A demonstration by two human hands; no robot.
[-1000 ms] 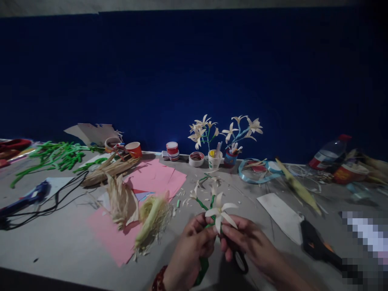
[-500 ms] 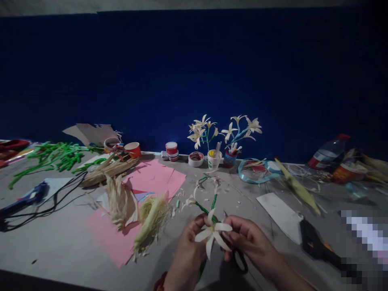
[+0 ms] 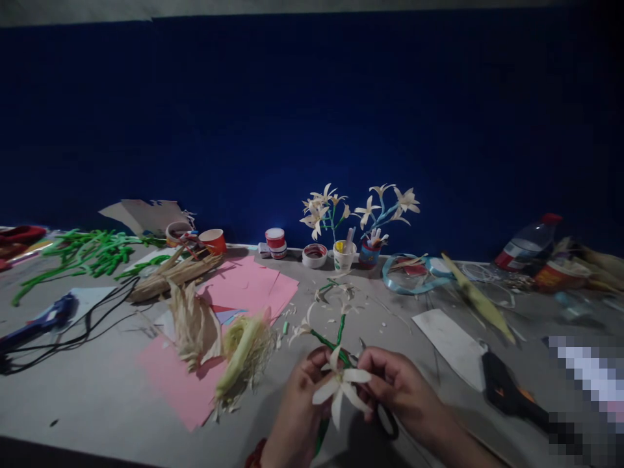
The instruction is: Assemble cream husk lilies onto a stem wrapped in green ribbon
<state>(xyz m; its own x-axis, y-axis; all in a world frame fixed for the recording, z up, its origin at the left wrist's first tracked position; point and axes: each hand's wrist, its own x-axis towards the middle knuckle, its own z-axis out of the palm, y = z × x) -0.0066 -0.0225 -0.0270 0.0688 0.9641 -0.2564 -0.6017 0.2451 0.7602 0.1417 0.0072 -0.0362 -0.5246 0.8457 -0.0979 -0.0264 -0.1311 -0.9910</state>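
A cream husk flower (image 3: 340, 386) on a green stem (image 3: 322, 434) is held low in the middle, its petals facing me. My left hand (image 3: 299, 409) is closed round the stem just behind the bloom. My right hand (image 3: 402, 390) pinches the flower's base from the right and also carries black-handled scissors (image 3: 387, 419) looped on its fingers. Beyond the hands, a green branched stem with smaller cream flowers (image 3: 325, 325) lies on the grey table (image 3: 97, 396).
A husked corn cob (image 3: 244, 351) and dried husks (image 3: 192, 325) lie on pink paper (image 3: 244, 286) to the left. A blue glue gun (image 3: 39, 320) sits far left, a black one (image 3: 511, 393) right. Finished flowers stand in cups (image 3: 358, 218) at the back, beside a bottle (image 3: 529, 244).
The flower has come down and toward me, tipping from upright until its petals face the camera. Both hands have dropped slightly with it.
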